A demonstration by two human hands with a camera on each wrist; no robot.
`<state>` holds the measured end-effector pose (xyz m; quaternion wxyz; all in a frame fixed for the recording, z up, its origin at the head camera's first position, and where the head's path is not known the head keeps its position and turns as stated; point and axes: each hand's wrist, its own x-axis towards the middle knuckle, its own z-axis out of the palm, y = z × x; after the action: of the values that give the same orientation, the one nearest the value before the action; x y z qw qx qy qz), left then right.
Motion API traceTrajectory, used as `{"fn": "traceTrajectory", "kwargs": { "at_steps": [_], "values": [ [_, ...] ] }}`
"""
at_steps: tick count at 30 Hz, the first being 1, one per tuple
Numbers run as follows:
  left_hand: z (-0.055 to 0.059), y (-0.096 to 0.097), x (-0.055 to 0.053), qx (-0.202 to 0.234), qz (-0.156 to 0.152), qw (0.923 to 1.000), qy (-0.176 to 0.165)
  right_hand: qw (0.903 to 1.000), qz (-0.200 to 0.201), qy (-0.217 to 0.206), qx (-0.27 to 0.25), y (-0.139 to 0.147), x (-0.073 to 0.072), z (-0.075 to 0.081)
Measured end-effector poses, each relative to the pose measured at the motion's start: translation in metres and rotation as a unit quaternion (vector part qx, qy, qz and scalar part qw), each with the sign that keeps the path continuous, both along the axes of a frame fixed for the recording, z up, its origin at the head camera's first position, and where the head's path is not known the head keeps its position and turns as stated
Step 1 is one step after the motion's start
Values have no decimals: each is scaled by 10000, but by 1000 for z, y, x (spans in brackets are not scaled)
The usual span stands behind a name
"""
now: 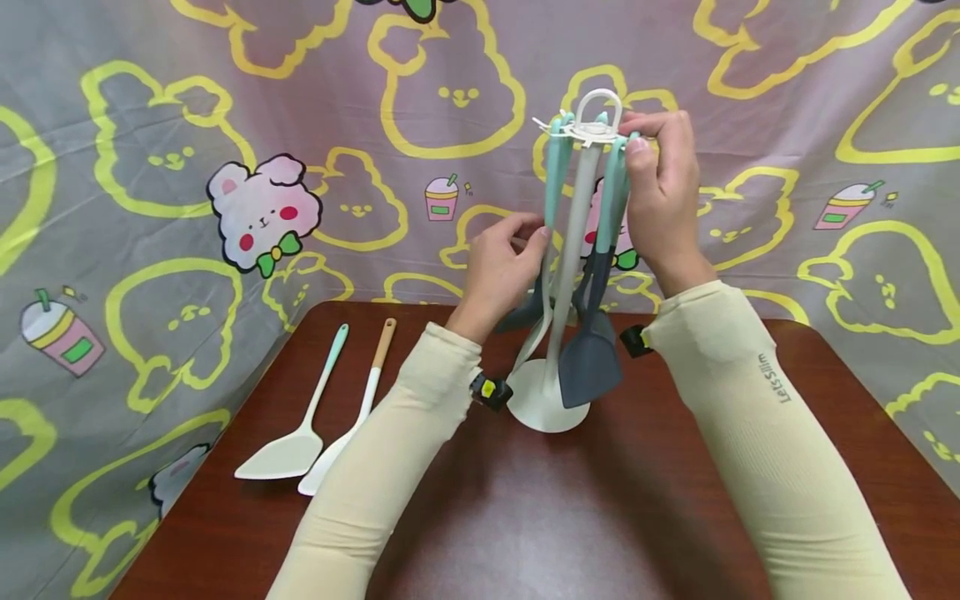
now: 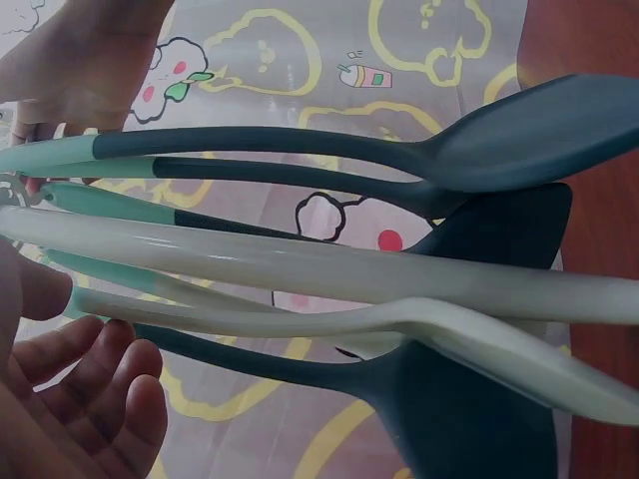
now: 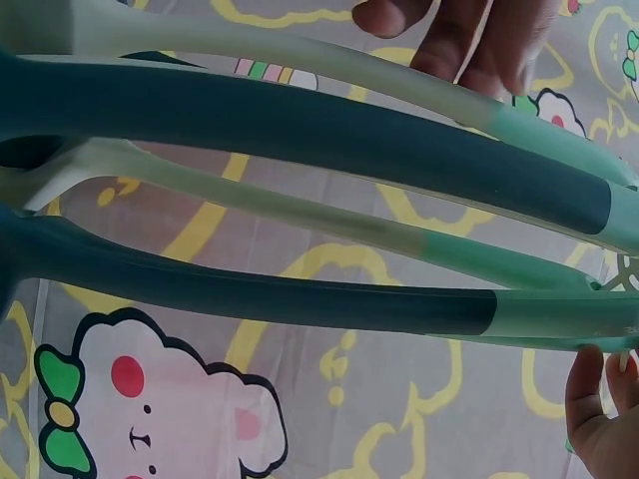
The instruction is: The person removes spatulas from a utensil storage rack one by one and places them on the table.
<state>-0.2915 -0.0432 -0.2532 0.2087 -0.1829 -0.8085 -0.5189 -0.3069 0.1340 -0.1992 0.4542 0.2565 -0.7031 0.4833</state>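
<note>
The left hand (image 1: pixel 501 271) is holding its thumb and fingers bent at the cream spoon (image 2: pixel 479 344), and they are pinching it on the upper part of its handle. This spoon is hanging from the white stand (image 1: pixel 574 229), and its bowl is reaching down below the left fingers. The right hand (image 1: pixel 663 196) is working higher than the left one: its thumb and forefinger are clamping the top end of a teal handle (image 1: pixel 613 187) beside the ring of the stand. The white loop (image 1: pixel 598 93) is standing just beside these right fingertips, a little above them. Below the right fingers a dark spatula (image 1: pixel 592 371) is hanging, and the pole of the stand is passing between the two hands, leaning slightly. Its round base (image 1: pixel 550 417) is resting on the brown table (image 1: pixel 510 517), under the fingers of both hands. Well apart from the left fingers, on their outer side, a cream turner (image 1: pixel 288 457) and a wooden-handled turner (image 1: pixel 367 396) are lying, the second partly hiding behind the left sleeve (image 1: pixel 405 433).
</note>
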Motion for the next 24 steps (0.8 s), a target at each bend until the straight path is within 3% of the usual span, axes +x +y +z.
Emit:
{"fn": "traceTrajectory", "kwargs": {
  "at_steps": [4, 13, 24],
  "values": [
    [-2, 5, -1, -99, 43, 9999, 51, 10000, -20, -1, 13, 0, 2, 1],
    [-7, 10, -3, -416, 262, 9969, 621, 9995, 6, -211, -220, -4, 7, 2],
    [-8, 6, -1, -332, 396, 9971, 557, 9992, -10, -329, -231, -4, 5, 3]
  ]
}}
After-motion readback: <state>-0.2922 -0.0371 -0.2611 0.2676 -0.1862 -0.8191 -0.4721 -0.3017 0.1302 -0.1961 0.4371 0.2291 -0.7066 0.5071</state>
